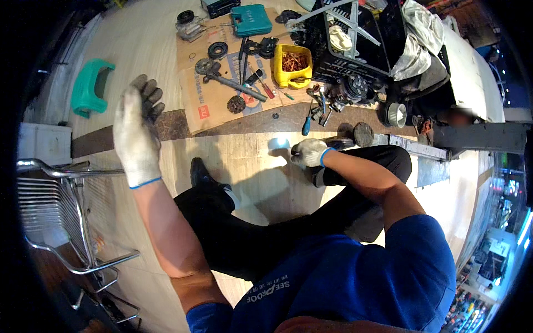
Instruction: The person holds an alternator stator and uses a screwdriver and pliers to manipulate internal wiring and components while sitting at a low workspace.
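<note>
My left hand [137,127], in a white work glove with blackened fingers, is raised over the floor at the left. Its fingers are apart, and nothing lies in them. A green plastic stool [90,89] is the nearest thing to it. Down by my right foot, my right hand [308,152], in a similar glove, has its fingers curled closed. Whatever it may hold is hidden. A bright patch of light falls on the floor just left of it. Beyond lie a blue-handled screwdriver [306,125] and a round dark metal part [363,134].
A flattened cardboard sheet [191,72] bears a hammer [236,83], a yellow container [293,77] of copper-coloured screws and a teal case [251,20]. Black crates [350,61] stand at the back right. A metal chair [78,216] is at the left.
</note>
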Demonstrator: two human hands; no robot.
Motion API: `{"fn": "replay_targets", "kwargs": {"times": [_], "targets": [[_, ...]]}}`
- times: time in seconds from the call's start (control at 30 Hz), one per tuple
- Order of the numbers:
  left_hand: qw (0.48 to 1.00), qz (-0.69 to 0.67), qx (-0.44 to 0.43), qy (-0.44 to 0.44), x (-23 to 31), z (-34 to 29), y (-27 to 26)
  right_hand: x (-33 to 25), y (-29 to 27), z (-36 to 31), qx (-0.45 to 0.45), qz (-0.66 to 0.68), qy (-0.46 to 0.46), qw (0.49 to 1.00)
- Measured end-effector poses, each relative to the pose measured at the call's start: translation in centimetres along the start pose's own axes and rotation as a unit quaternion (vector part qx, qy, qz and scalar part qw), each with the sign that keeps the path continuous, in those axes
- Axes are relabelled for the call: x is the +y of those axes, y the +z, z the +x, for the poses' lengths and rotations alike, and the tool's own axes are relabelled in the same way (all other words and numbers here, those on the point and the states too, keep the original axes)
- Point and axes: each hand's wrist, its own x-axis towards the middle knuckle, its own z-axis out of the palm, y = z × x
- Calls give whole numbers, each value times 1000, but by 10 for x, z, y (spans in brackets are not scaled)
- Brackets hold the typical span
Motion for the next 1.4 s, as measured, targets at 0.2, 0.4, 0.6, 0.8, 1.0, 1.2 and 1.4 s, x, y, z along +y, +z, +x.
{"fn": "replay_targets", "kwargs": {"times": [0.2, 0.4, 0.6, 0.8, 1.0, 1.2, 1.4], "targets": [[976, -164, 97, -106, -25, 22, -3, 42, 68, 64, -52, -99, -37, 993], [989, -121, 59, -64, -22, 12, 9, -40, 18, 148, 69, 88, 33, 993], [985, -134, 89, -69, -10, 14, 8, -63, 14, 264, 267, 51, 163, 949], [997, -29, 51, -52, -24, -3, 12, -109, 2, 314, 243, -5, 225, 944], [996, 41, 46, -57, -23, -8, 0, -96, 14, 326, 287, -65, 140, 946], [998, -13, 47, -30, -31, -16, 10, -57, 11, 284, 303, -78, 18, 950], [990, -82, 45, -107, -41, -12, 23, -73, -68, 130, 416, -66, -202, 884]]}}
